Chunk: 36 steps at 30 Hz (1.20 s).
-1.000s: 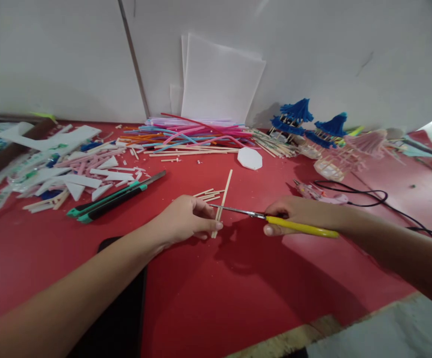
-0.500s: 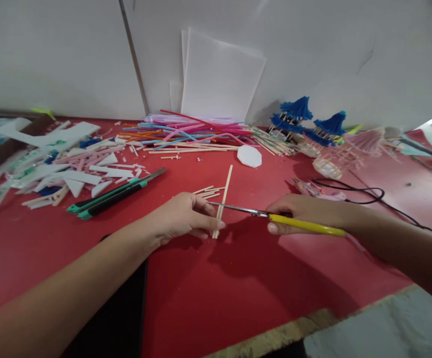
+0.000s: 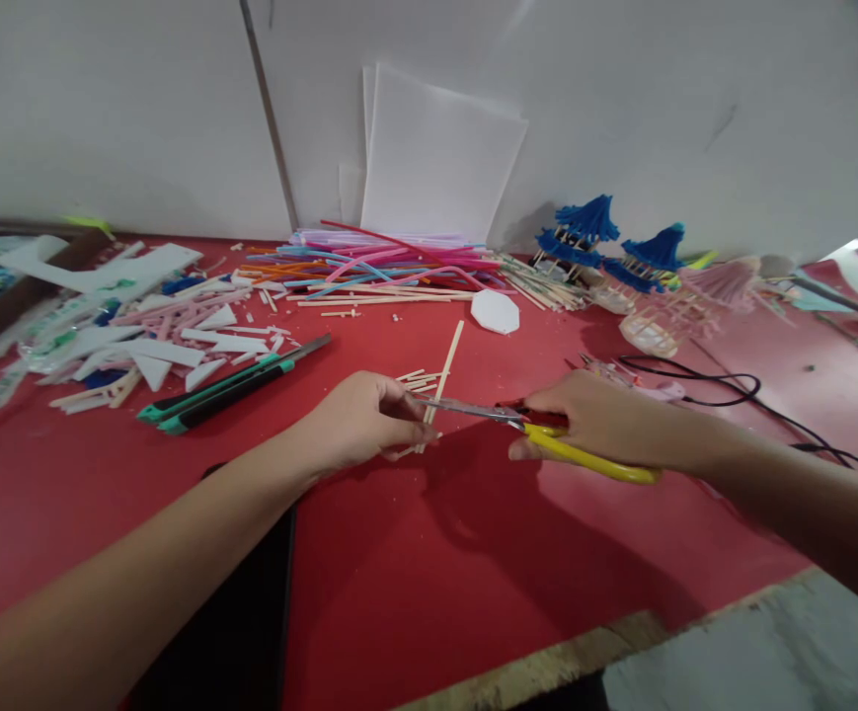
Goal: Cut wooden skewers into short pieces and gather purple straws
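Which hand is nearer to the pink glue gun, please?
Right. The right hand partly covers the pink glue gun in view; the left hand is well to its left.

Seen from a single head-worn camera, looking forward and down across a glossy red tabletop (image 3: 369, 592) toward a smooth pale-grey wall (image 3: 139, 118) at the back; shot at close range from above and behind the bare left hand (image 3: 358, 420) and bare right hand (image 3: 606, 420), both around mid-height in the wide view.
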Motion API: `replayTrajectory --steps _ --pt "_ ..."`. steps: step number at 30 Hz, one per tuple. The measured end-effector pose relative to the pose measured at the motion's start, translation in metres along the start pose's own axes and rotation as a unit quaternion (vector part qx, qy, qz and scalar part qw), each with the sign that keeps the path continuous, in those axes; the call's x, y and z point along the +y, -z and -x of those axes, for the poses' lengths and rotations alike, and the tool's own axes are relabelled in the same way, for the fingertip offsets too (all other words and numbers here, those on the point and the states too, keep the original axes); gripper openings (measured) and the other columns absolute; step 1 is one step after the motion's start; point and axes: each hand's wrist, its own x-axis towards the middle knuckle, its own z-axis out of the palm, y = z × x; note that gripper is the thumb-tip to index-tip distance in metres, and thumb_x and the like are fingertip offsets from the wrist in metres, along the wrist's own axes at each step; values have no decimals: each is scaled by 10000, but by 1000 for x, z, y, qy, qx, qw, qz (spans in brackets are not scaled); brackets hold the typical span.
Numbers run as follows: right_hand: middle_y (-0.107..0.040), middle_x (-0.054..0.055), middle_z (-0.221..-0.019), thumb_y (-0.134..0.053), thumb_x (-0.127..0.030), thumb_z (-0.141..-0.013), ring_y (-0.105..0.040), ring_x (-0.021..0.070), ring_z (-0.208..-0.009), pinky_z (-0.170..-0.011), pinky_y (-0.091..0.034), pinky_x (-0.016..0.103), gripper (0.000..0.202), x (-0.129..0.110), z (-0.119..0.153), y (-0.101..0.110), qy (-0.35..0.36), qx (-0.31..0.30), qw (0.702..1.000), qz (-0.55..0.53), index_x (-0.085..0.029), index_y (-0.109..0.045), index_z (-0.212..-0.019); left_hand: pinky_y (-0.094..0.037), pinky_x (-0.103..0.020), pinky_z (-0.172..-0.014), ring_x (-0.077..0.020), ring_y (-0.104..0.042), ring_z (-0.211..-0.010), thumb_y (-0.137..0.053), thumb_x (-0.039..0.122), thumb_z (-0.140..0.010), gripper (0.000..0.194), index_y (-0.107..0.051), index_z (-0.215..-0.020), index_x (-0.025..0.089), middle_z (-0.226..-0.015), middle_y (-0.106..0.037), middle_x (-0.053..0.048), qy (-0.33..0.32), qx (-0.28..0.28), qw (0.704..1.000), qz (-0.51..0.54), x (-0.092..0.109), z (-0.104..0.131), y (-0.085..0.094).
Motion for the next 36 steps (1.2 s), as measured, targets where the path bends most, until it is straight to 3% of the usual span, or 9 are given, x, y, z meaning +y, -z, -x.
replayTrajectory --steps 5,8,14,26,31,36 --pt "-603 65 -669 -415 -624 -791 -552 171 -583 -491 -209 272 478 0 -13 -12 -33 123 980 150 -177 -547 -684 -425 -217 -523 -130 -601 -582 -631 221 -673 77 -682 -694 167 -649 -683 -12 -88 134 982 -103 -5 -5 -2" --pt "-646 83 -789 -411 -615 -796 -614 219 -679 -504 -255 276 469 3 -19 -23 -42 154 972 170 -178 -580 -797 -422 -215 -541 -129 -593 -602 -627 239 -695 94 -673 -707 157 -643 -669 -4 -112 167 973 -115 -11 -8 -5" --pt "-657 74 -882 -414 -611 -800 -635 234 -752 -564 -348 288 467 5 -23 -37 -32 179 971 153 -178 -573 -873 -413 -210 -528 -115 -565 -577 -609 268 -729 128 -672 -761 161 -655 -655 4 -129 157 973 -108 -21 -11 -6" --pt "-645 99 -880 -435 -591 -790 -614 240 -794 -607 -376 294 466 1 -27 -36 -22 200 966 162 -161 -579 -894 -449 -210 -523 -113 -583 -580 -644 221 -687 107 -680 -756 148 -678 -681 -11 -116 162 977 -76 -20 -12 -7" --pt "-657 122 -930 -436 -519 -804 -616 240 -816 -633 -382 294 416 2 -28 -33 -23 176 970 167 -150 -595 -912 -444 -218 -514 -120 -585 -575 -625 250 -708 148 -690 -795 149 -690 -685 -21 -119 155 978 -77 -21 -11 -7" --pt "-659 115 -818 -465 -455 -750 -610 248 -750 -581 -351 294 371 4 -34 -28 -37 141 971 192 -145 -600 -902 -451 -221 -536 -132 -603 -612 -620 247 -716 138 -689 -801 164 -703 -688 -18 -127 150 976 -94 -22 -10 -6"
